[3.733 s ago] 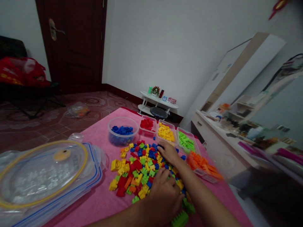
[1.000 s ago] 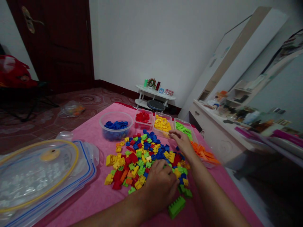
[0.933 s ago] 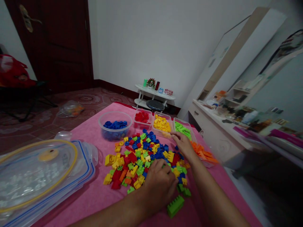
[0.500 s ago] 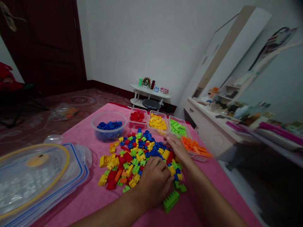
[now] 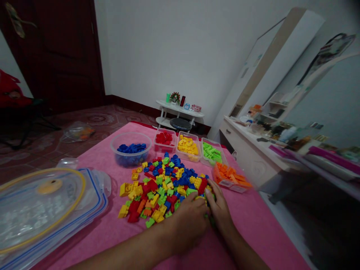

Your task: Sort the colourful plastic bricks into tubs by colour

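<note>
A heap of small toy bricks (image 5: pixel 161 187) in red, yellow, green, blue and orange lies on a pink cloth (image 5: pixel 247 225). My left hand (image 5: pixel 187 221) rests on the heap's near right edge with its fingers curled over bricks; what they hold is hidden. My right hand (image 5: pixel 218 205) lies right beside it, touching it, with its fingers stretched forward onto the bricks. Behind the heap stand a round bowl of blue bricks (image 5: pixel 131 152) and boxes of red bricks (image 5: pixel 164 138), yellow bricks (image 5: pixel 187 146), green bricks (image 5: pixel 210 152) and orange bricks (image 5: pixel 229 176).
Clear plastic lids (image 5: pixel 42 210), one with a yellow rim, are stacked at the left of the cloth. A white dresser (image 5: pixel 247 157) crowded with items stands to the right. A small white shelf (image 5: pixel 180 112) is against the far wall, and a dark door (image 5: pixel 56 56) at back left.
My right hand has drawn back from the yellow and green boxes to the heap's near edge, beside my left hand. The large green brick near my left hand is now covered.
</note>
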A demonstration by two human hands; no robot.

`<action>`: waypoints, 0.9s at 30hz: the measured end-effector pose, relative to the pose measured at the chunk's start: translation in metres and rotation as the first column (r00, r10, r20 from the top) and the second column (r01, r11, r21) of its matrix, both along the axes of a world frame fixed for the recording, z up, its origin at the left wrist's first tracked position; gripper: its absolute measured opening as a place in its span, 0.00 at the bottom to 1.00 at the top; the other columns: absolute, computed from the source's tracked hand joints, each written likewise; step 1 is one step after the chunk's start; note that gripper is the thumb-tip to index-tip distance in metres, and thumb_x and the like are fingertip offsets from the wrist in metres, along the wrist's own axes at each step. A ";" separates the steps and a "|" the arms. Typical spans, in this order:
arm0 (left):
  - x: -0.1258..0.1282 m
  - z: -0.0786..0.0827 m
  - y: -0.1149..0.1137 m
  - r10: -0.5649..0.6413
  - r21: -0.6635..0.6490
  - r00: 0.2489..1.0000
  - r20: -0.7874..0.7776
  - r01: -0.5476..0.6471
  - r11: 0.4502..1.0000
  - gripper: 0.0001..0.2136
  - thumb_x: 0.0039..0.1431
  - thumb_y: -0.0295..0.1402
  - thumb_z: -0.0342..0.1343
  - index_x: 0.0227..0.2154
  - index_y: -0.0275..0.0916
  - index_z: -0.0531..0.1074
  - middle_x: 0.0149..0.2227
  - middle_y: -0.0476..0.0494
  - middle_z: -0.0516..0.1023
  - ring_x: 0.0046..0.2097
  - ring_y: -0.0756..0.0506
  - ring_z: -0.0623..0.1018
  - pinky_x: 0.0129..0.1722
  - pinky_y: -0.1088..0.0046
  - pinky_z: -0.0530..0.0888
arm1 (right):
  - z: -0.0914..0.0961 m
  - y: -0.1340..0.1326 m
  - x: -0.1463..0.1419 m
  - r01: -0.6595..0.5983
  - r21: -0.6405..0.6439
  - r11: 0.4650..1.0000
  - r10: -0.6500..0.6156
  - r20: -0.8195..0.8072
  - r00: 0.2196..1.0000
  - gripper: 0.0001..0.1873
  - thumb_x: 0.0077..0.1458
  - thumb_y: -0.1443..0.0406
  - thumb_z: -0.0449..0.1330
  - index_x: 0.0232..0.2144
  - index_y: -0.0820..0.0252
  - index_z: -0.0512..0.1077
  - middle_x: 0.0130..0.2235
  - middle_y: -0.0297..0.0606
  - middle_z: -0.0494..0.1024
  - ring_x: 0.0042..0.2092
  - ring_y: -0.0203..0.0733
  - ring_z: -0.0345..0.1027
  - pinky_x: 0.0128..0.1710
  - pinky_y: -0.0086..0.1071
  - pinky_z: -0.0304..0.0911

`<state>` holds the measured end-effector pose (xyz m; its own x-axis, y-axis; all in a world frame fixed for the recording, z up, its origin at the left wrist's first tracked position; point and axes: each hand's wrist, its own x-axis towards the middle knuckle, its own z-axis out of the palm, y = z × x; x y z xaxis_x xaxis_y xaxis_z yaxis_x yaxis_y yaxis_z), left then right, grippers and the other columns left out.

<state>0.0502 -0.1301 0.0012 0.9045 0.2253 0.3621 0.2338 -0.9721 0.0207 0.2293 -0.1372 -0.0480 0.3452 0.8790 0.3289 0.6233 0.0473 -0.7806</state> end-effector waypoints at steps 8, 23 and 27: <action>-0.035 0.054 0.046 0.322 -0.532 0.911 0.256 -0.146 0.834 0.09 0.57 0.33 0.52 0.29 0.39 0.76 0.30 0.46 0.79 0.33 0.46 0.75 0.34 0.72 0.66 | 0.042 0.038 -0.049 -0.274 0.059 0.960 0.280 -0.247 0.927 0.18 0.55 0.57 0.56 0.45 0.60 0.71 0.47 0.44 0.75 0.48 0.46 0.69 0.50 0.40 0.63; -0.076 0.035 0.120 0.788 -0.911 0.495 0.367 0.361 0.198 0.13 0.53 0.41 0.55 0.31 0.34 0.73 0.25 0.48 0.73 0.25 0.53 0.71 0.27 0.79 0.69 | 0.090 0.055 -0.066 -0.343 -0.187 0.921 0.386 0.306 0.870 0.11 0.46 0.68 0.59 0.34 0.57 0.77 0.39 0.37 0.78 0.42 0.44 0.70 0.44 0.35 0.62; -0.086 0.047 0.112 0.582 -0.794 0.804 0.124 -0.271 0.543 0.10 0.50 0.38 0.57 0.25 0.36 0.76 0.24 0.48 0.75 0.26 0.51 0.71 0.27 0.78 0.64 | 0.096 0.052 -0.050 -0.273 -0.358 0.893 0.401 0.354 0.845 0.11 0.45 0.63 0.63 0.34 0.55 0.77 0.30 0.34 0.78 0.30 0.42 0.70 0.32 0.32 0.61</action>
